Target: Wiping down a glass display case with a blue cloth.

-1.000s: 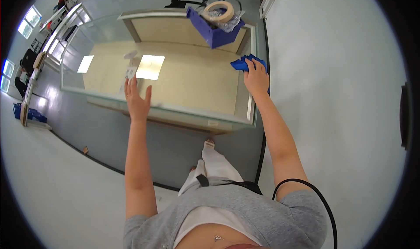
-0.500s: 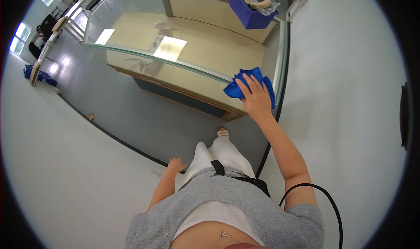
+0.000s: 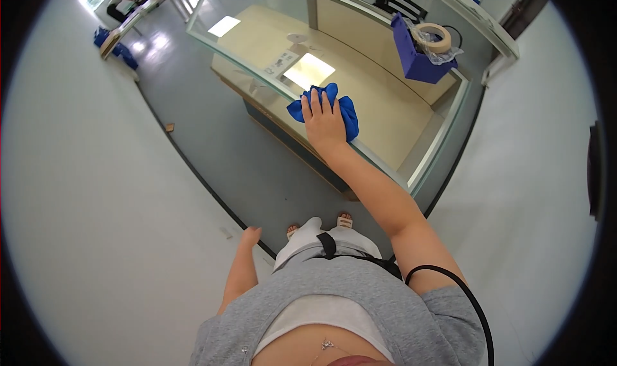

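Note:
My right hand (image 3: 326, 127) lies over a crumpled blue cloth (image 3: 349, 116), fingers slightly apart, pressing it against the near edge of a glass-topped display counter (image 3: 389, 125). Folds of the cloth stick out past the fingertips and beside the thumb side and the outer side of the hand. Through the glass I see a pale cream base inside the counter. My left hand (image 3: 252, 235) hangs low at my left side, away from the counter. It looks small and blurred, and its fingers cannot be made out.
A purple bin (image 3: 424, 70) holding a roll of tan tape (image 3: 432, 38) and clear plastic stands at the counter's far right. Behind it is a black chair (image 3: 400, 3). White walls rise on both sides. A person (image 3: 119, 6) is far off at upper left.
My right hand has slid the blue cloth leftward along the counter's near edge, away from the right corner. My view has turned, so the counter and bin appear further right.

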`<state>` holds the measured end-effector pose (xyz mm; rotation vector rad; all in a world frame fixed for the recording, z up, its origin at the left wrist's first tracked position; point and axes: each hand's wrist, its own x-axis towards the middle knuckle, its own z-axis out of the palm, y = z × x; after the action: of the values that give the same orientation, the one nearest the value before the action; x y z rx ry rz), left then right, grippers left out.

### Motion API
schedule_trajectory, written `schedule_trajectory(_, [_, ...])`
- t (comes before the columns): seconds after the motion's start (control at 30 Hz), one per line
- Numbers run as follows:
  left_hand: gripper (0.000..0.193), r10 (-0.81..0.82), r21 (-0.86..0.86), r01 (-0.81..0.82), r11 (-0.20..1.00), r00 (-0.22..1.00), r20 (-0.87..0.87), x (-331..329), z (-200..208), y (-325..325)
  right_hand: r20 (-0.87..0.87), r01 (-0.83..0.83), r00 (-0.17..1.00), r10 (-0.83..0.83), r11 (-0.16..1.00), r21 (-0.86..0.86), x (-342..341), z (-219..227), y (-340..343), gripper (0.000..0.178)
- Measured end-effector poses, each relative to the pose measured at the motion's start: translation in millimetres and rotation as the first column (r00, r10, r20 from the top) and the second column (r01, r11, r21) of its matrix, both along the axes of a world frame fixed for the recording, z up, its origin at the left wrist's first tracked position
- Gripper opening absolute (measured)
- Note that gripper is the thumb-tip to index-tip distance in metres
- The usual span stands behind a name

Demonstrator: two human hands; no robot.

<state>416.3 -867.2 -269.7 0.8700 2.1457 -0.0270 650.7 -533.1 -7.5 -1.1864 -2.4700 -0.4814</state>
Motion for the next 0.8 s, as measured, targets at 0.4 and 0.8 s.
schedule_trajectory(0.4, [0.050, 0.024, 0.257, -0.100, 0.961, 0.959, 0.281, 173, 22, 46, -0.038, -0.590, 0.800, 0.598, 0.774, -0.230, 87, 17, -8, 0.048])
schedule_trajectory(0.8, [0.051, 0.394, -0.219, -0.369, 0.903, 0.915, 0.084, 156, -2, -96, -0.733, -0.401, 0.647, -0.208, 0.724, -0.560, 161, 41, 113, 0.045])
